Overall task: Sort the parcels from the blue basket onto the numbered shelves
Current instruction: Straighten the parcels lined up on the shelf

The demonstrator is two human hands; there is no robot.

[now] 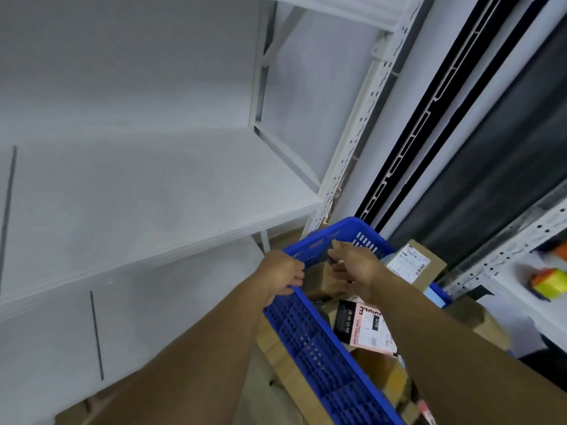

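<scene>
Two hands work at the blue basket (306, 342), which sits low and to the right of the white shelves (159, 197) and is packed with parcels. The left hand (283, 274) curls its fingers over the basket's left rim and grips it. The right hand (357, 265) reaches into the far end with its fingers closed around a small brown parcel (337, 245), though blur softens the grip. Nearer lies a pink-and-white parcel (366, 328). A labelled brown box (414, 265) leans at the right rim. A yellow object (550, 283) sits in a right-hand rack (503, 254).
</scene>
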